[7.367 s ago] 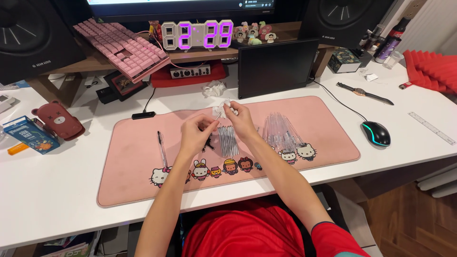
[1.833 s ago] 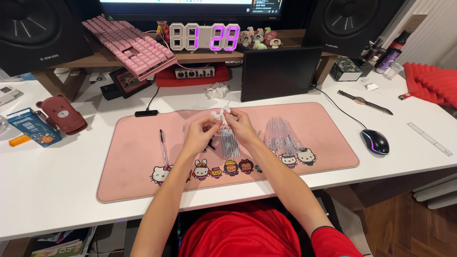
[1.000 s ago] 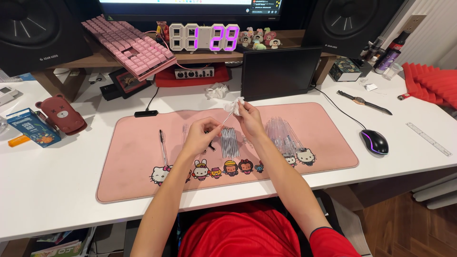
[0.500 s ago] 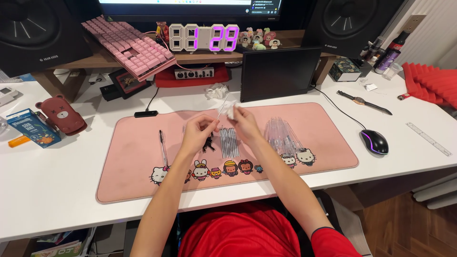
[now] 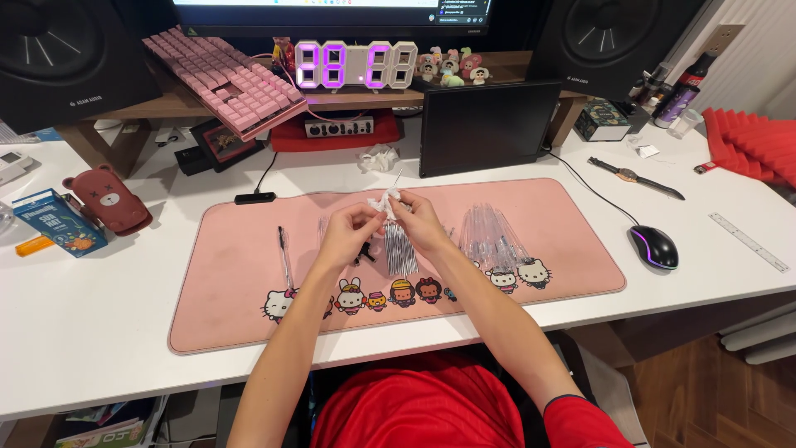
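My left hand (image 5: 352, 234) and my right hand (image 5: 420, 222) meet above the pink desk mat (image 5: 232, 307). Between their fingertips is a small crumpled white tissue (image 5: 385, 202), with a thin stick (image 5: 397, 177) poking up out of it. The right fingers pinch the tissue and the left fingers appear to hold the stick's lower end. Just below the hands lies a bundle of thin dark refills (image 5: 400, 250). A pile of clear plastic tubes (image 5: 492, 236) lies right of my right hand. A slim pen (image 5: 284, 257) lies left of my left hand.
A black mouse (image 5: 653, 247) sits right of the mat, a black tablet (image 5: 489, 124) stands behind it, and another tissue wad (image 5: 380, 156) lies beside it. A glowing clock (image 5: 356, 65), pink keyboard (image 5: 228, 79), bear-shaped case (image 5: 108, 199), blue carton (image 5: 60, 222), watch (image 5: 634, 176) and ruler (image 5: 749, 241) surround it.
My right hand rose with the tissue a second ago and has come back down to meet the left hand. The clock's lit digits look different.
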